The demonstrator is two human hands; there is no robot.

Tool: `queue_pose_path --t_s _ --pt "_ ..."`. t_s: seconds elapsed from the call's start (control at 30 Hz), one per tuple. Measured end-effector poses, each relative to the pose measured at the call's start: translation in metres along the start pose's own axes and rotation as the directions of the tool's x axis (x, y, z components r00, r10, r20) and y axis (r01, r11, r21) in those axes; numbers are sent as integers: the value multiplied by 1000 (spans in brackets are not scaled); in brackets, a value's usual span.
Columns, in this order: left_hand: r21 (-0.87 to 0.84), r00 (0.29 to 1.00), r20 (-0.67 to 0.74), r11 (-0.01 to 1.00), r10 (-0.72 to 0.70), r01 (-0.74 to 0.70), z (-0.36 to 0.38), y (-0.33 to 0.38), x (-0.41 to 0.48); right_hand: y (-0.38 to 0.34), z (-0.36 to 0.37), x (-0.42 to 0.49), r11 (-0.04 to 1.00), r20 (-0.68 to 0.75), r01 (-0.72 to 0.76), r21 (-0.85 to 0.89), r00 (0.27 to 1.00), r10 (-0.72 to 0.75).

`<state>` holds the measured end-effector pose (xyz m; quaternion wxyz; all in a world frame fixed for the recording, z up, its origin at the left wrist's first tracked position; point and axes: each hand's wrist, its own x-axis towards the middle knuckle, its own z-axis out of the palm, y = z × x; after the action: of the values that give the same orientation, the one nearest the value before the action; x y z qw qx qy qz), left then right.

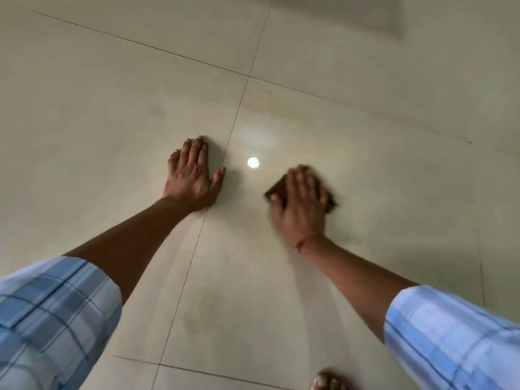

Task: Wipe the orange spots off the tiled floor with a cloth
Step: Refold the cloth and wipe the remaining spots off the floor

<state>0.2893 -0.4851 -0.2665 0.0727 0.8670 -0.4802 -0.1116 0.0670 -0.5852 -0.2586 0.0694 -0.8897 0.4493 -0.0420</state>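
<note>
Two hands are down on the tiled floor point(112, 108), one to each side of a bright round glint of lamp light point(253, 162) on the glossy tiles. The left hand point(194, 175) lies palm down just left of a grout line point(194, 249), its fingers point(197, 150) straight and slightly spread, the thumb angled out toward the line. It holds nothing.

The right hand point(299, 204) is blurred with motion and sits on top of a dark brown cloth point(274, 188). This hand's fingers are stretched out flat over the cloth, pressing it to the tile rather than curling round it. The cloth's edges show to the left of the thumb and past the little finger. It lies on the tile right of the grout line, near the glint and well apart from the left hand.

A faint orange smear point(202, 313) shows on that same tile, nearer the person. A thin orange thread point(305, 240) circles the right wrist, both arms wear blue checked sleeves point(53, 313), and bare toes point(327, 381) show at the bottom edge.
</note>
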Motion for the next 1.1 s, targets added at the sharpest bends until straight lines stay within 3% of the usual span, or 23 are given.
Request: queue_pose_path --t_s 0.1,0.17,0.23,0.3,0.37,0.4,0.43,0.5,0.6,0.63,0.67,0.73,0.77,0.8,0.87,0.93,1.0,1.03,1.1 --pt "-107 998 61 994 25 -18 -16 -4 -2 -20 -5 -80 924 165 382 12 911 -379" --pt "-133 998 35 990 56 -51 -25 -7 -18 8 -19 -106 870 223 492 27 846 -485" --pt "-108 993 25 988 112 -108 -26 -13 -47 23 -16 -84 883 206 469 -30 867 -454" --pt "-91 993 -3 989 121 -121 -22 -23 -79 -5 -6 -39 951 158 308 -37 941 -299" --pt "-104 999 -48 994 14 -19 -18 -44 -111 -70 13 -13 962 85 271 15 959 -271" --pt "-118 996 -64 992 -60 52 -19 -55 -129 -101 21 -20 942 71 333 45 939 -336" --pt "-122 987 -76 984 -140 131 -20 -68 -152 -127 25 -40 894 99 440 82 889 -447" --pt "-131 956 -71 953 -284 273 -24 -92 -198 -135 21 -95 747 213 656 104 719 -661" --pt "-142 874 -60 871 -482 470 -26 -117 -261 -84 3 -116 564 285 817 119 516 -808" --pt "-144 839 -55 836 -541 530 -25 -121 -276 -77 7 -98 552 261 829 88 515 -816" --pt "-137 803 -52 801 -593 583 -22 -128 -291 -85 12 -77 595 253 799 81 561 -788" --pt "-130 777 -45 775 -627 618 -13 -131 -306 -135 23 -43 743 196 667 52 723 -663" --pt "-125 769 -42 767 -638 630 -9 -134 -311 -173 32 -49 764 173 640 85 745 -644" --pt "-119 763 -37 761 -645 638 -6 -136 -311 -203 38 -68 735 150 666 127 720 -678" --pt "-123 757 -33 754 -653 645 -1 -137 -315 -218 37 -136 561 217 808 180 523 -824" --pt "-141 755 -28 750 -655 646 -3 -138 -314 -170 21 -173 401 312 891 212 327 -892" --pt "-153 761 -18 754 -648 638 -3 -138 -314 -127 8 -150 290 309 935 206 219 -925" --pt "-154 763 -16 755 -647 637 -3 -138 -314 -121 12 -128 287 301 942 173 227 -926" --pt "-150 763 -23 757 -645 636 -1 -139 -316 -148 23 -90 432 288 893 124 384 -877"
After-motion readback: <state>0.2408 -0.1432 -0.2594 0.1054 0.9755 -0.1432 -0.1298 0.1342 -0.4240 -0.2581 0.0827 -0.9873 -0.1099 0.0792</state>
